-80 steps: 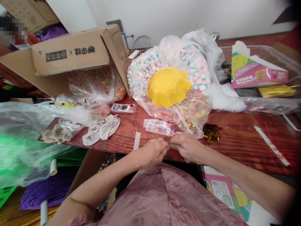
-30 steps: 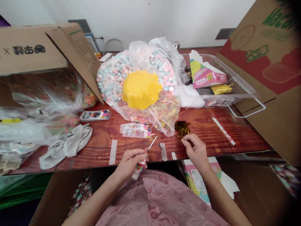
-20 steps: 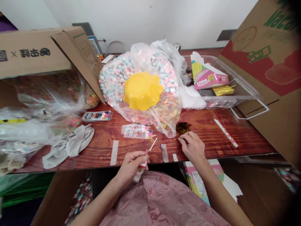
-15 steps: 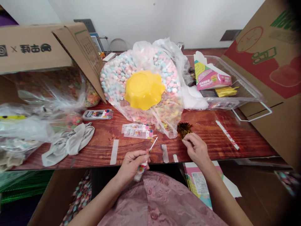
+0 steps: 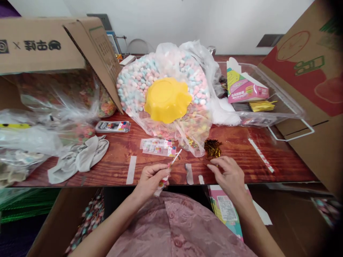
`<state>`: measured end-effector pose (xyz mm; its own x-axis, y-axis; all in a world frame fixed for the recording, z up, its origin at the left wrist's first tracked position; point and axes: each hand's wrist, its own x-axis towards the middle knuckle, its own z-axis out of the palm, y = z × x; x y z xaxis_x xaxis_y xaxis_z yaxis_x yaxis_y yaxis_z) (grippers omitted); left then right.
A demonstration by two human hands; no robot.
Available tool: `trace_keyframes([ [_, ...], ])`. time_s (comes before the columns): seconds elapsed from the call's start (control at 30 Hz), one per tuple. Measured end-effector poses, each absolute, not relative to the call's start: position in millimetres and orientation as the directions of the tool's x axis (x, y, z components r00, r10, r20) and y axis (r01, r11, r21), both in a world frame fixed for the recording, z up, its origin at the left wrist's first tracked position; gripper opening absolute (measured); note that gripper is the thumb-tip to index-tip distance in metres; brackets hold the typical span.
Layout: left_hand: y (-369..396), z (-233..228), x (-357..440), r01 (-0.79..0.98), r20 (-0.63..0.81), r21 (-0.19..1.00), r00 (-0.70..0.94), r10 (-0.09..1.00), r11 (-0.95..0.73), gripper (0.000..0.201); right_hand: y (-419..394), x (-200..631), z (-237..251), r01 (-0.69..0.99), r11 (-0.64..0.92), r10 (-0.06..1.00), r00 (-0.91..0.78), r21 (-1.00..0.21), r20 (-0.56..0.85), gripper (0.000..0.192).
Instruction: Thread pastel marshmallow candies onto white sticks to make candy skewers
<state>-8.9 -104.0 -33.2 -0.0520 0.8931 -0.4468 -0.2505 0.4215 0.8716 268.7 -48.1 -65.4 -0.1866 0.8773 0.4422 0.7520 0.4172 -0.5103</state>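
Observation:
My left hand (image 5: 151, 177) pinches a small clear candy packet (image 5: 162, 183) with a white stick poking up from its top, at the near edge of the wooden table (image 5: 278, 157). My right hand (image 5: 228, 174) has thumb and finger pinched together just below a bundle of gold twist ties (image 5: 212, 148); whether one tie is between the fingers cannot be made out. Flat printed packets (image 5: 158, 146) lie a little beyond my left hand.
A big clear bag of pastel candy (image 5: 139, 80) with an upturned yellow bowl (image 5: 167, 100) fills the table's middle. A cardboard box (image 5: 48, 43) and plastic bags (image 5: 32, 139) stand left, a clear tray (image 5: 284, 107) with a pink carton (image 5: 246, 89) right. Grey gloves (image 5: 80, 159) lie front left.
Both hands were joined over a packet at the table edge. Now the left keeps the packet, and the right went to the gold ties and came slightly back.

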Motion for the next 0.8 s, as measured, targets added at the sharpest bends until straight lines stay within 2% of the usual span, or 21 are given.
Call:
trace_keyframes([
  [0.07, -105, -35, -10, -0.251, -0.448, 0.872, -0.059, 0.892, 0.421, 0.037, -48, 266, -76, 0.819, 0.417, 0.876, -0.247, -0.395, 0.413, 0.014],
  [0.1, -105, -34, -9, -0.251, -0.450, 0.870, -0.053, 0.891, 0.424, 0.037, -48, 264, -80, 0.828, 0.417, 0.880, -0.266, -0.374, 0.394, 0.016],
  [0.2, -104, -31, -4, -0.247, -0.454, 0.867, -0.030, 0.891, 0.433, 0.036, -46, 259, -84, 0.811, 0.442, 0.879, -0.307, -0.383, 0.365, 0.020],
  [0.27, -103, -28, -2, -0.244, -0.451, 0.868, -0.024, 0.892, 0.432, 0.035, -46, 258, -78, 0.768, 0.479, 0.870, -0.350, -0.425, 0.347, 0.021],
  [0.33, -102, -26, -2, -0.256, -0.453, 0.863, -0.014, 0.891, 0.435, 0.034, -49, 259, -68, 0.686, 0.487, 0.873, -0.362, -0.540, 0.327, 0.022],
  [0.43, -100, -25, -2, -0.279, -0.472, 0.846, 0.006, 0.882, 0.455, 0.033, -58, 258, -48, 0.508, 0.425, 0.905, -0.271, -0.749, 0.329, 0.018],
  [0.5, -98, -26, 2, -0.270, -0.494, 0.834, 0.025, 0.869, 0.481, 0.032, -65, 250, -36, 0.408, 0.402, 0.915, -0.198, -0.819, 0.351, 0.011],
  [0.57, -94, -26, 8, -0.233, -0.511, 0.828, 0.059, 0.858, 0.510, 0.032, -69, 235, -27, 0.323, 0.419, 0.908, -0.179, -0.849, 0.380, 0.010],
  [0.63, -90, -26, 13, -0.205, -0.487, 0.844, 0.093, 0.868, 0.496, 0.029, -71, 214, -22, 0.261, 0.468, 0.879, -0.239, -0.845, 0.413, 0.014],
  [0.8, -85, -21, 12, -0.240, -0.331, 0.911, 0.057, 0.942, 0.335, 0.020, -65, 172, -33, 0.240, 0.630, 0.764, -0.360, -0.739, 0.535, 0.027],
])
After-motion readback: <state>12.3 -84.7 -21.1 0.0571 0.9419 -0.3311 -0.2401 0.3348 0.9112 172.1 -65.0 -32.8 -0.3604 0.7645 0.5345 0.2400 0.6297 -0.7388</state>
